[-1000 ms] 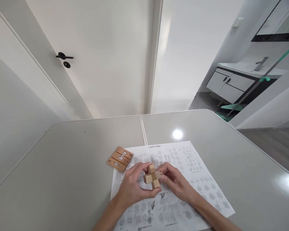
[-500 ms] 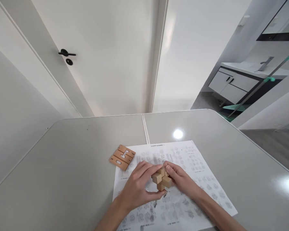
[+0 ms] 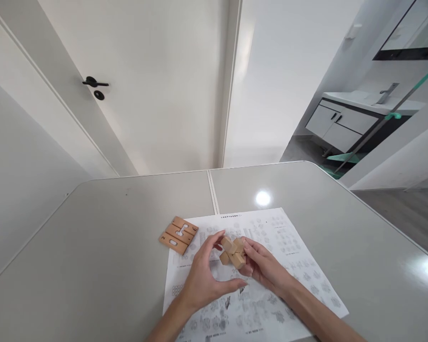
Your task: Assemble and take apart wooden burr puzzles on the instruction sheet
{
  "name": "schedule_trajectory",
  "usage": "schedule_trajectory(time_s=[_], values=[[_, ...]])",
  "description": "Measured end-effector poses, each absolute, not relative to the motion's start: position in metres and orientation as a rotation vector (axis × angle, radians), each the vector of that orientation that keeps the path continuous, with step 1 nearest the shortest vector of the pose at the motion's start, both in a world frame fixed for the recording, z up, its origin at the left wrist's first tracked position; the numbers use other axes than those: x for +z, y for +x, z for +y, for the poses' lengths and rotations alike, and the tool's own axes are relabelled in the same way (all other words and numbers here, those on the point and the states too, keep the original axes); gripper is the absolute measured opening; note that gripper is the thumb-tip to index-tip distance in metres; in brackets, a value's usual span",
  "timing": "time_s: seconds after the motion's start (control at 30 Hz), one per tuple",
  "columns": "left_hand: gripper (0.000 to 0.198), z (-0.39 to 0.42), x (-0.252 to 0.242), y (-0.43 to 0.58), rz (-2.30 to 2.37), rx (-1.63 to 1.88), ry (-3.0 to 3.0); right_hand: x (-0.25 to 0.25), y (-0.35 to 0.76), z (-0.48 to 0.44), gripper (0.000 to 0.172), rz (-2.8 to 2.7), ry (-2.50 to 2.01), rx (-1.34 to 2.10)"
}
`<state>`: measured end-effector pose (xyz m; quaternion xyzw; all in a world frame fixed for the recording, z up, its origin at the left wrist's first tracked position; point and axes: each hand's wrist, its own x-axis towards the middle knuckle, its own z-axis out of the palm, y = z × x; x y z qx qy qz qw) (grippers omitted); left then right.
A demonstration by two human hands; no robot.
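Note:
A wooden burr puzzle (image 3: 232, 251), made of pale interlocking bars, is held above the printed sheet. My right hand (image 3: 266, 263) grips it from the right between thumb and fingers. To its left, my left hand (image 3: 205, 273) curves in a wide C, thumb well apart from the fingers. The left fingertips come close to the puzzle's upper left end; whether they touch it I cannot tell. The paper (image 3: 292, 251) under both hands carries rows of small grey diagrams.
A flat brown wooden piece (image 3: 179, 234) with cut-out slots and numbers overlaps the paper's upper left corner. The grey table (image 3: 103, 247) has a seam running to its far edge. Behind stands a white door (image 3: 157, 85); a sink cabinet (image 3: 342, 121) is off to the right.
My left hand has loosened from the puzzle, its thumb coming off the bottom. The puzzle has turned and now sits tilted in my right hand. The view has shifted slightly.

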<state>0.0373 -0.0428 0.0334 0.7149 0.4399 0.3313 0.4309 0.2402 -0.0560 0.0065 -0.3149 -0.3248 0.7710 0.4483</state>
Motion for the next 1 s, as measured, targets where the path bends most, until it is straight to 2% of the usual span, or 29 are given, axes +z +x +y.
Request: schedule_trajectory(time_s=[0.1, 0.17, 0.6, 0.83, 1.0], values=[[0.069, -0.047, 0.03, 0.044, 1.126, 0.857, 1.724, 0.005, 0.238, -0.057, 0.037, -0.786, -0.755, 1.933], [0.06, -0.049, 0.03, 0.046, 1.132, 0.884, 1.713, 0.006, 0.237, -0.057, 0.037, -0.785, -0.759, 1.92], [0.062, -0.053, 0.035, 0.05, 1.11, 0.996, 1.75, 0.006, 0.23, -0.061, 0.037, -0.726, -0.742, 1.859], [0.048, -0.041, 0.042, 0.035, 1.09, 1.077, 1.689, -0.001, 0.237, -0.054, 0.035, -0.723, -0.724, 1.76], [0.058, -0.027, 0.036, 0.025, 1.372, 1.029, 1.919, 0.001, 0.244, -0.047, 0.034, -0.658, -0.731, 1.68]])
